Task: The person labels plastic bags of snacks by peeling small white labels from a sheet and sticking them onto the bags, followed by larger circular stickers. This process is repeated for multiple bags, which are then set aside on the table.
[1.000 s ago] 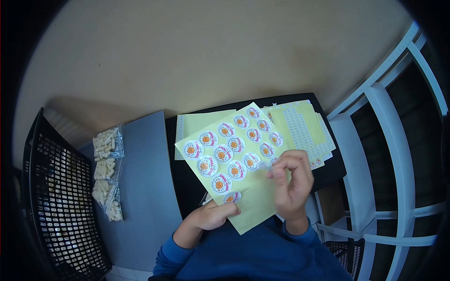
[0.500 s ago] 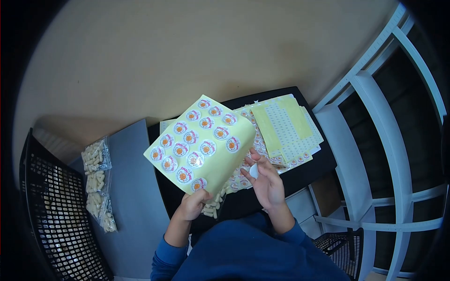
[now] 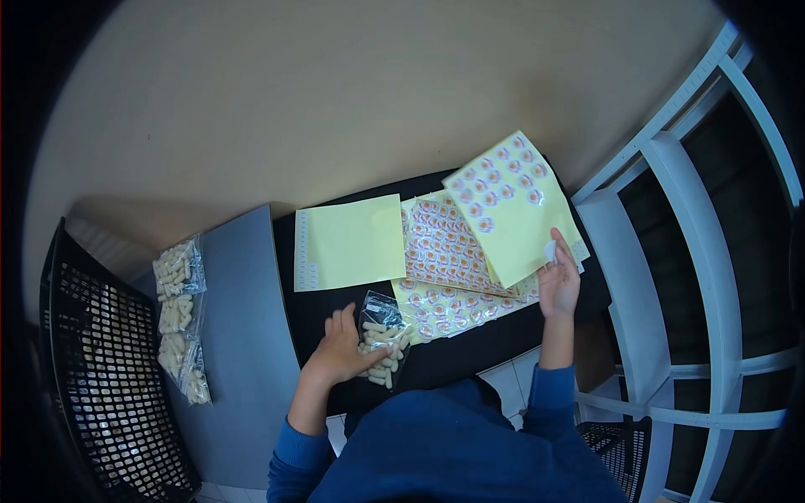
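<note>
Resting on the black desk, the left hand lies with fingers loosely curled on a small clear bag of pale snack pieces, touching it rather than clamped round it; half a second ago this hand held up the yellow sticker sheet, so the sheet has been released and the bag taken in charge

Right hand: reached out to the desk's right edge, thumb and fingertip pinched together on one round white sticker, just beside the lower corner of the yellow sticker sheet; a second ago it was peeling at that sheet in front of the chest. Judged: a sticker is off its backing and the bag is steadied beneath the other hand, hands now well apart

Yellow sticker sheet: lying tilted at the far right of the desk, over a pile of further sticker sheets. Plain yellow backing sheet: flat, left of the pile

Surface: black desk, with a grey board adjoining its left side, carrying a strip of three filled bags

Room: black mesh basket far left; cream wall behind; white shelving frame to the right; blue sleeves at bottom
</note>
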`<action>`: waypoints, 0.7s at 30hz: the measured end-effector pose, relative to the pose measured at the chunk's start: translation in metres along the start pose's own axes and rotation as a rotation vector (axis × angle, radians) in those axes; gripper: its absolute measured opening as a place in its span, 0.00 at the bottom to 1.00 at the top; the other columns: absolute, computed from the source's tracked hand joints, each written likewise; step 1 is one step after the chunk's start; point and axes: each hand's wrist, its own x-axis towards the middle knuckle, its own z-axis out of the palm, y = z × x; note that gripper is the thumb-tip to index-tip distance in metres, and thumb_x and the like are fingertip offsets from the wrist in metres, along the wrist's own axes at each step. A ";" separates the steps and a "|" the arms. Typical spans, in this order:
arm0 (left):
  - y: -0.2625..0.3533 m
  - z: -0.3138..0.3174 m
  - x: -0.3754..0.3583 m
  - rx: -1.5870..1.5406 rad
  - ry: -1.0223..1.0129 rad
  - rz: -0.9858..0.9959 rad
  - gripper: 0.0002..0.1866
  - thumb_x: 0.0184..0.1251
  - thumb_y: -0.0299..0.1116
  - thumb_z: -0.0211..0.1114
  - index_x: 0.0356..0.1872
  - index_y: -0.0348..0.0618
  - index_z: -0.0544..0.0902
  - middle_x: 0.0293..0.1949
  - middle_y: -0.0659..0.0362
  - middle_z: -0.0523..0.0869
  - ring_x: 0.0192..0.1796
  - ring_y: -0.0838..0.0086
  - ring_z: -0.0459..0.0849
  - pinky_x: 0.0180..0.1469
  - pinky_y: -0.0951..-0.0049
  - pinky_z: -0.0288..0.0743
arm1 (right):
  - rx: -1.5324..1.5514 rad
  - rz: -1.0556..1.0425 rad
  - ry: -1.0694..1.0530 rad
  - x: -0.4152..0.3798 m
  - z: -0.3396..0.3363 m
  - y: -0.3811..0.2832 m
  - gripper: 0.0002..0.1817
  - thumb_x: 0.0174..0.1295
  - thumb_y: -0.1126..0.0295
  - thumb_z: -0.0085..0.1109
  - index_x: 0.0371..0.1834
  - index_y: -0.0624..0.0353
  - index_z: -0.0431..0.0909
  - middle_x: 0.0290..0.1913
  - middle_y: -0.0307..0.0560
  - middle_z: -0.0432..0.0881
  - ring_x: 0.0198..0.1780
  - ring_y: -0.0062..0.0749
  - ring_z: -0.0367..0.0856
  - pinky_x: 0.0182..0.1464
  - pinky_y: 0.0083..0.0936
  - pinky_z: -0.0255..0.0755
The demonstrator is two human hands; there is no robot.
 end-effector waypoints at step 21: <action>-0.003 0.021 0.010 -1.172 0.004 0.166 0.23 0.58 0.21 0.57 0.54 0.38 0.60 0.45 0.55 0.75 0.47 0.75 0.76 0.48 0.76 0.72 | -0.539 -0.283 0.072 -0.049 0.023 0.034 0.06 0.60 0.74 0.50 0.36 0.64 0.74 0.28 0.37 0.75 0.28 0.13 0.69 0.32 0.10 0.64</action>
